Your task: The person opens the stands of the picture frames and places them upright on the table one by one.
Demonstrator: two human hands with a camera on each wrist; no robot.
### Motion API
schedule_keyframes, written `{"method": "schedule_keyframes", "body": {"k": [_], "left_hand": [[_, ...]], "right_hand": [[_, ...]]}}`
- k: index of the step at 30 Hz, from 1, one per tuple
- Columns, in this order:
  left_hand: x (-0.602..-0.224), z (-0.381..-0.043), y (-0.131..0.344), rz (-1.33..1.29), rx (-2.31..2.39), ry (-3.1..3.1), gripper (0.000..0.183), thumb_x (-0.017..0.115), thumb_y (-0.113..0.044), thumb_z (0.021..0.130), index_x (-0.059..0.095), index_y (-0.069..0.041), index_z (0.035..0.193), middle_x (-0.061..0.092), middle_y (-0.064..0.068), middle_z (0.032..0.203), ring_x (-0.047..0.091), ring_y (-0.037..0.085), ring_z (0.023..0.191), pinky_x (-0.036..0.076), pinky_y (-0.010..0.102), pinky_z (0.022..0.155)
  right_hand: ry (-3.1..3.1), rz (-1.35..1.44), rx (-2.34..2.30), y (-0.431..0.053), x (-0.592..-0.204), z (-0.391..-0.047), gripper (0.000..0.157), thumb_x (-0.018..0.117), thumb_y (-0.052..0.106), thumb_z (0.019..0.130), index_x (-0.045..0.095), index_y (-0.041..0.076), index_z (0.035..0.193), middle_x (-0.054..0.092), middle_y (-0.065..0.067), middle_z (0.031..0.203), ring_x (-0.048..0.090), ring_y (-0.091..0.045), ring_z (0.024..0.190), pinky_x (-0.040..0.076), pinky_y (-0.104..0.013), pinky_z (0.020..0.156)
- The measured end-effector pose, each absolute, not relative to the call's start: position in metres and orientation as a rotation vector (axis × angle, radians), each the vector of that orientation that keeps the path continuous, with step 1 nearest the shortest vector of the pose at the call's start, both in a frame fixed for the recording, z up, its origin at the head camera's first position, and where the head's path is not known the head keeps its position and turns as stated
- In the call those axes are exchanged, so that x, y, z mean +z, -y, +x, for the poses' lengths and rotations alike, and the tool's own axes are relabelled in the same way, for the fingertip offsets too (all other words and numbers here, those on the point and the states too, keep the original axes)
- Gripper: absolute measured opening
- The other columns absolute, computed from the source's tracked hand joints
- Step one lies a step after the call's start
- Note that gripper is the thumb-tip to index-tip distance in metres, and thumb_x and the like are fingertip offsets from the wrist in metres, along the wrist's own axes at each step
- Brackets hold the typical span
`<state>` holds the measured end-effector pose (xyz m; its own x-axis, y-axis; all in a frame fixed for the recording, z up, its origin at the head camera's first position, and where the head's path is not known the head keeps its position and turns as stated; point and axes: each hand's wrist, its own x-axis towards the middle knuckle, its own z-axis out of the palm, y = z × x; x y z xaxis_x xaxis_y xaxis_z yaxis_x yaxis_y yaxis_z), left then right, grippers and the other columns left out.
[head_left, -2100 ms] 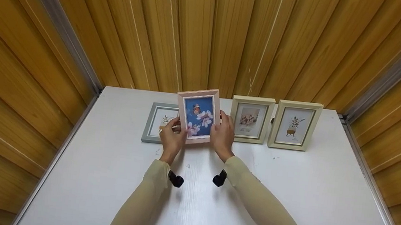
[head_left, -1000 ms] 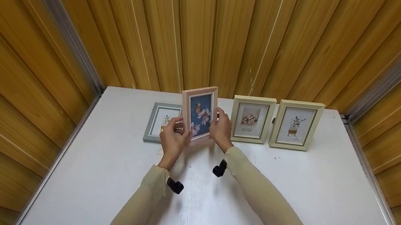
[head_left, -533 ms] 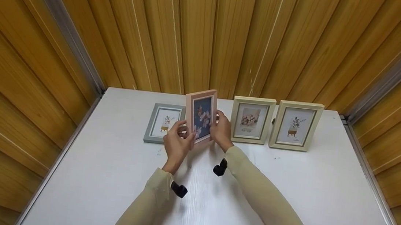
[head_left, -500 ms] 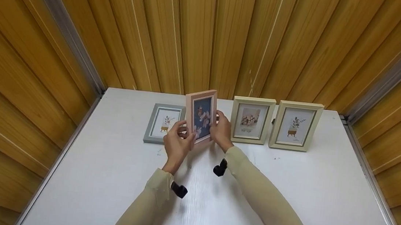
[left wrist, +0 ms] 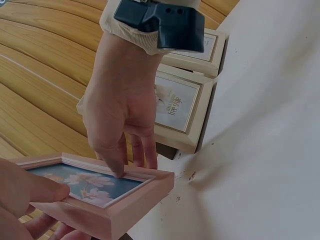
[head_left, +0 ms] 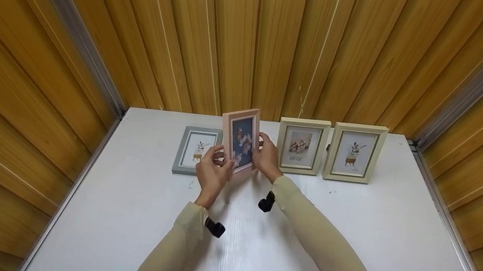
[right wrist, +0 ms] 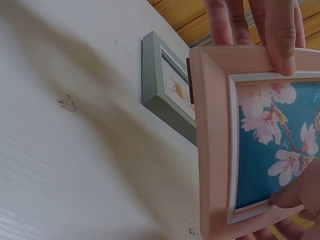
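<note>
Both hands hold a pink picture frame with a blue blossom print, turned partly to the right above the table. My left hand grips its left side, thumb on the front and fingers behind. On the opposite side my right hand pinches it with the thumb on the front. The left wrist view shows the pink frame from its lower edge, the right hand beyond it. In the right wrist view, fingers of the left hand lie over the edge of the frame.
A grey-green picture frame lies to the left on the white table. Two cream picture frames, the nearer one and the farther one, stand at the right. Wood-panelled walls enclose the back and sides.
The pink frame has turned from facing forward to facing partly right and shifted slightly right, the left hand moving with it. Over the last half second the hands have stayed nearly still.
</note>
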<state>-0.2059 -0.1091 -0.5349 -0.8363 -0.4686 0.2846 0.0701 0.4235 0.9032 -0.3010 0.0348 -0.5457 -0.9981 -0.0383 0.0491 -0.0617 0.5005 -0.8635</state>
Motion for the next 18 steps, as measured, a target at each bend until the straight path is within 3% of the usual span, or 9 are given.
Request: {"method": "schedule_keyframes", "body": {"k": [8, 18], "left_hand": [[-0.535, -0.212, 0.112, 0.335, -1.405, 2.171, 0.044, 0.088, -0.003, 0.076, 0.074, -0.010, 0.117, 0.078, 0.008, 0.096, 0.073, 0.021, 0.078, 0.060, 0.044, 0.073], [-0.535, -0.221, 0.108, 0.360, -1.431, 2.190, 0.045, 0.086, -0.005, 0.079, 0.073, -0.009, 0.121, 0.077, 0.007, 0.099, 0.073, 0.020, 0.082, 0.059, 0.042, 0.074]], "right_hand": [[2.691, 0.231, 1.416, -0.036, -0.512, -0.293, 0.065, 0.067, 0.003, 0.096, 0.040, 0.002, 0.155, 0.057, -0.025, 0.135, 0.060, -0.036, 0.117, 0.052, -0.048, 0.097], [2.664, 0.381, 1.366, -0.026, -0.462, -0.285, 0.069, 0.066, 0.019, 0.101, 0.032, 0.012, 0.161, 0.049, -0.023, 0.146, 0.052, -0.038, 0.132, 0.045, -0.055, 0.106]]}}
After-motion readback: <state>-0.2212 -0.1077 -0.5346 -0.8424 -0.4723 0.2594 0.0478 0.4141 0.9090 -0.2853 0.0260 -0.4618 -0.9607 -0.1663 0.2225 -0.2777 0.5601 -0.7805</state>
